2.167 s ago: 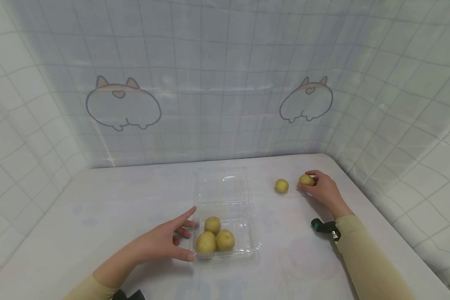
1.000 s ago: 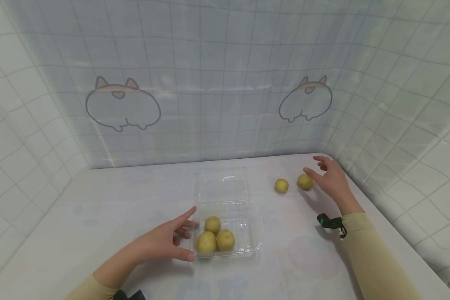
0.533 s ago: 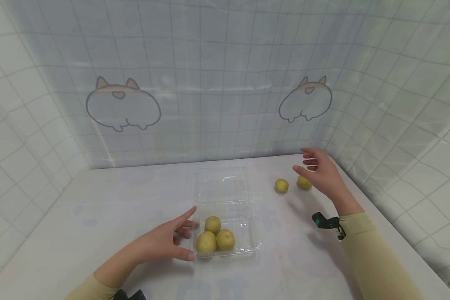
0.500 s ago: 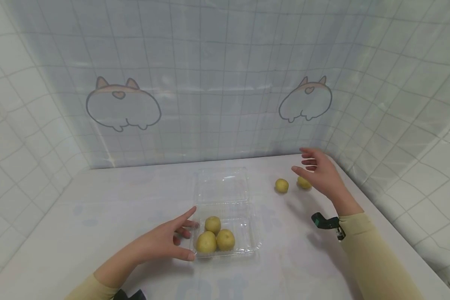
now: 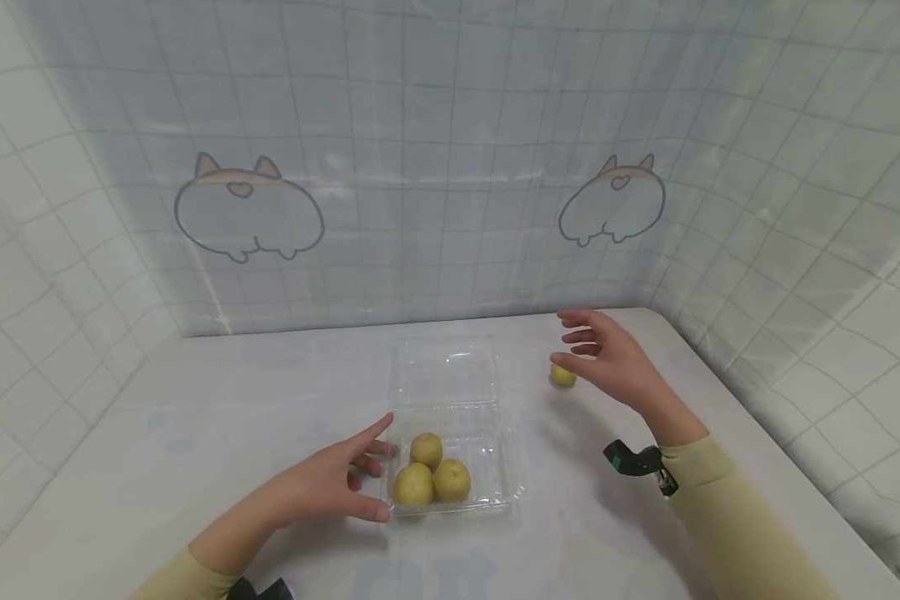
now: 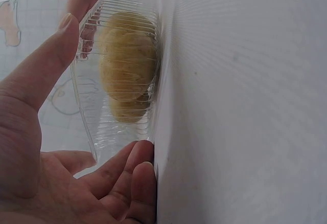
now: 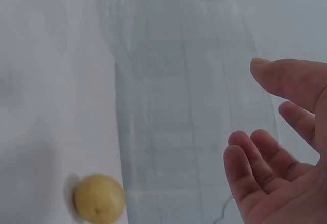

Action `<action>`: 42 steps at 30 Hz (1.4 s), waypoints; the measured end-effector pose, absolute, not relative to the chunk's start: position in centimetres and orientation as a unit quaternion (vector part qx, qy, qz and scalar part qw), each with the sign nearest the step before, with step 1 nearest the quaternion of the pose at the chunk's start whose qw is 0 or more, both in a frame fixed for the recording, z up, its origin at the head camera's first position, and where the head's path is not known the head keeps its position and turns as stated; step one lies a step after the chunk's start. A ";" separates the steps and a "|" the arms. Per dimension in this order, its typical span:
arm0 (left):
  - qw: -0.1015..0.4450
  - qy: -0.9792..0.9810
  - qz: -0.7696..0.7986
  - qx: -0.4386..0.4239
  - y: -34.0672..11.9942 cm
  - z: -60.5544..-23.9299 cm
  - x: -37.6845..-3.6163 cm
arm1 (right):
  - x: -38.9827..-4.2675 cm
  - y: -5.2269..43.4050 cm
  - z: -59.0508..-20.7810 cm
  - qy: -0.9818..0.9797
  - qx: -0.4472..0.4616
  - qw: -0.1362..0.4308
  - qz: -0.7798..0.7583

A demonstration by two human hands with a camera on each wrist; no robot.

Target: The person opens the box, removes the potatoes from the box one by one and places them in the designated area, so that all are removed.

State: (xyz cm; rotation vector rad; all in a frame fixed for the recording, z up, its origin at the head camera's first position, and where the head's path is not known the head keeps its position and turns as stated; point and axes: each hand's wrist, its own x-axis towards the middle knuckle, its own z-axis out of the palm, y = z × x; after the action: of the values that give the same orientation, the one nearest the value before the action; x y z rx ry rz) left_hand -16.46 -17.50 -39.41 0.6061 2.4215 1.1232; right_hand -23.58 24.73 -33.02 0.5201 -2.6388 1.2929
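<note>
A clear plastic clamshell box [image 5: 487, 467] lies with its lid [image 5: 446, 371] folded back. Three round yellow fruits [image 5: 452, 481] sit together in its left half. My left hand [image 5: 322, 483] rests at the box's left side, thumb by the near corner and fingers by the far one; the left wrist view shows the thumb tip at the rim. My right hand [image 5: 615, 367] hovers over the table's back right, holding nothing, fingers loosely bent. It partly covers a loose yellow fruit [image 5: 564, 375] and hides the other one. The right wrist view shows one fruit [image 7: 99, 198] below the hand.
The white table [image 5: 255, 417] ends at a back edge against a white checked curtain [image 5: 420, 167] with cartoon animal outlines. The curtain also hangs along both sides. A dark device [image 5: 633, 458] is strapped at the right wrist.
My right hand released the right-hand loose fruit onto the table, rose, and has moved left over the other loose fruit. The left hand and the box have stayed in place.
</note>
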 end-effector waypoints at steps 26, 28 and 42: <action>0.205 0.862 0.409 0.218 -17.6 -39.5 -16.5 | -21.3 18.8 -35.1 -0.858 0.311 0.005 0.409; 0.206 0.862 0.409 0.217 -17.6 -39.4 -16.5 | -21.1 18.6 -35.3 -0.855 0.316 -0.006 0.411; 0.205 0.863 0.410 0.214 -17.6 -39.3 -16.4 | -20.1 16.6 -36.4 -0.827 0.355 -0.065 0.431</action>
State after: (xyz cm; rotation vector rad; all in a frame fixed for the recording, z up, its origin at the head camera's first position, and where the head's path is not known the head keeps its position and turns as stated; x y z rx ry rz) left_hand -16.38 -17.57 -39.28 0.5956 2.4056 1.1417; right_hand -20.14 16.57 -36.41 1.1654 -2.7108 1.4135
